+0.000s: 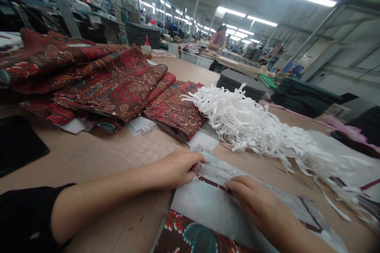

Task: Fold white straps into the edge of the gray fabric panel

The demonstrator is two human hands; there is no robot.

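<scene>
In front of me lies a flat piece of brown, red and teal patterned fabric with a pale, shiny backing sheet over part of it. My left hand has curled fingers pinching the far edge, where a narrow brown strip shows. Farther right along that strip, my right hand presses bent fingers on the same edge, its thumb hidden. Just beyond both hands runs a crinkled, greyish translucent layer. White ribbon-like strips are heaped past my right hand.
Folded patterned fabric is piled at the left and centre of the table. A black flat object lies far left. Behind stand a red-tipped bottle, dark stacked pads and a person at another table.
</scene>
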